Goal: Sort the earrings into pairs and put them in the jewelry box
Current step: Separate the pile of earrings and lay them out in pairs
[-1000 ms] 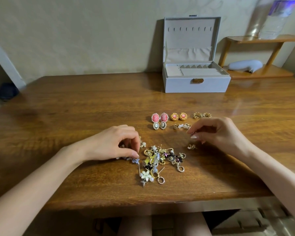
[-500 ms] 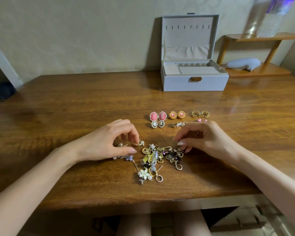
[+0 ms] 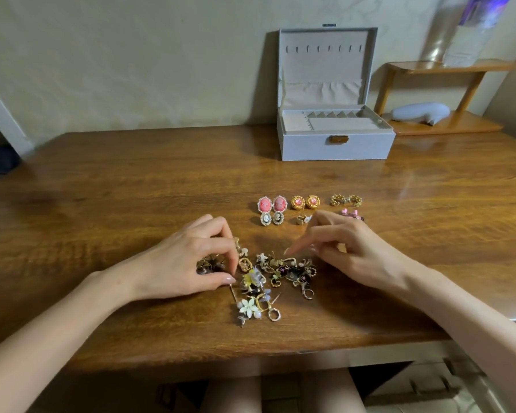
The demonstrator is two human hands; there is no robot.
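A tangled pile of loose earrings lies on the wooden table in front of me. My left hand arches over the pile's left edge, thumb and forefinger tips down among the earrings; whether they pinch one is unclear. My right hand hovers at the pile's right side, forefinger stretched toward it, holding nothing. Beyond lie sorted pairs: pink cameos, black cameos, gold-and-pink rounds, gold knots, small pink ones. The grey jewelry box stands open at the back.
A small wooden shelf stands right of the box, with a pale rounded object on its lower board and a clear bottle on top. The table's front edge runs just below the pile. A dark object sits beyond the table's left end.
My right hand has moved left and toward me, from beside the sorted rows to the pile's right edge, uncovering the small pink pair. My left hand has stayed over the pile's left side.
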